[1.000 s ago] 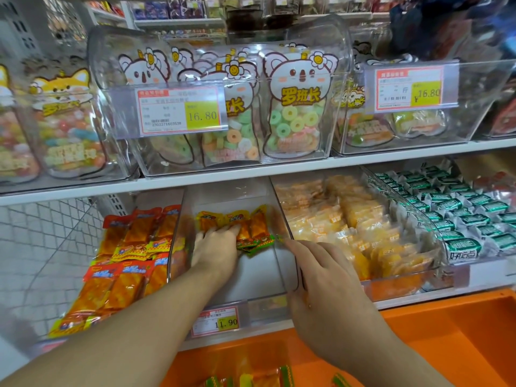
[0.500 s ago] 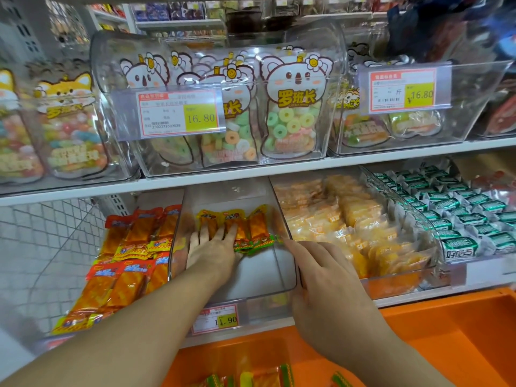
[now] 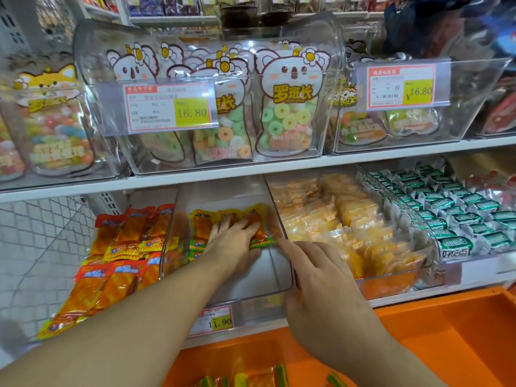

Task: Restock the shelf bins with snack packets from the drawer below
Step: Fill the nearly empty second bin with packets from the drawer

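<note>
On the lower white shelf, I see a clear plastic bin (image 3: 280, 263) in the middle, and my left hand (image 3: 231, 238) is reaching into it. Its fingers lie straight and flat on the yellow-and-orange snack packets with green ends (image 3: 203, 224) that sit in a row at the back of this bin; the grip here is wide, pressing rather than clasping. My right hand (image 3: 321, 277) rests at the bin's right wall near the front corner, fingers spread and loosely bent over the clear edge; I cannot tell whether that grip actually clasps the wall. A price tag reading 11.90 (image 3: 215, 321) hangs on the bin's front. To the left lies a pile of red-and-orange snack packets (image 3: 120, 247); to the right, a bin of pale orange wrapped pieces (image 3: 343, 219), then green-and-white wrapped sweets (image 3: 458, 216). Below the shelf the orange drawer (image 3: 446, 336) stands open, with more green-ended packets (image 3: 248, 379) at its near edge. Above, clear bins hold koala-printed bags of ring candy (image 3: 287, 107).
</note>
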`<state>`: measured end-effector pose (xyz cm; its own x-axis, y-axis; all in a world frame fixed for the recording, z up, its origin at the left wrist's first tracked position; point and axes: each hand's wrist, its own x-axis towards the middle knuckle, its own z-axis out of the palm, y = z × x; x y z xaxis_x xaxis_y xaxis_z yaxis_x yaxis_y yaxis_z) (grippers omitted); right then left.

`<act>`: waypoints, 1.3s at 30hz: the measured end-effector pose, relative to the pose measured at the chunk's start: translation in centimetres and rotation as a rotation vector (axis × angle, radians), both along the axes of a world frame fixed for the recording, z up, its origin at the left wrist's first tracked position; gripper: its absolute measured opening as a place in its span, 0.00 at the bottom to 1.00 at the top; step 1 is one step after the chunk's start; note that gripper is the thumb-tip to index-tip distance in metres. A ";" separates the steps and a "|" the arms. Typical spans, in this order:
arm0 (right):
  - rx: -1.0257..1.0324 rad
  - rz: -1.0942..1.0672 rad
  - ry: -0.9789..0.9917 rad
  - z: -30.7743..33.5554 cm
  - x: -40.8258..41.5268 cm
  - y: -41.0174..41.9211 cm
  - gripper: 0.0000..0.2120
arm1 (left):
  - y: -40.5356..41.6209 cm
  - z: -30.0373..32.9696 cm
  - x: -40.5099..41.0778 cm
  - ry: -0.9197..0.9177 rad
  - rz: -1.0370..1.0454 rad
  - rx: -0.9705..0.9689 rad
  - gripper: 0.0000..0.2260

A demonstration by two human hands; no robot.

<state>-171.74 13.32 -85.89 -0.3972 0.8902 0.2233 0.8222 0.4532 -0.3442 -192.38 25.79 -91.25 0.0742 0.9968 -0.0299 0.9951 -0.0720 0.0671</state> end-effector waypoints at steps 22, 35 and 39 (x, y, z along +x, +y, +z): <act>0.013 -0.009 -0.044 -0.2 0.0 -0.1 0.36 | -1.5 0.4 -2.4 -0.227 0.399 -0.092 0.50; 0.001 0.006 -0.003 -0.1 0.3 -0.1 0.38 | -2.3 0.2 -3.0 -0.079 0.206 0.055 0.46; 0.000 0.001 -0.005 -0.2 0.2 -0.1 0.38 | -2.1 -0.4 -3.0 -0.021 0.171 0.027 0.33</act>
<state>-171.49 13.19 -86.05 -0.3996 0.8896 0.2214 0.8234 0.4545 -0.3399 -195.38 23.67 -91.68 -0.0961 0.9954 -0.0036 0.9915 0.0960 0.0880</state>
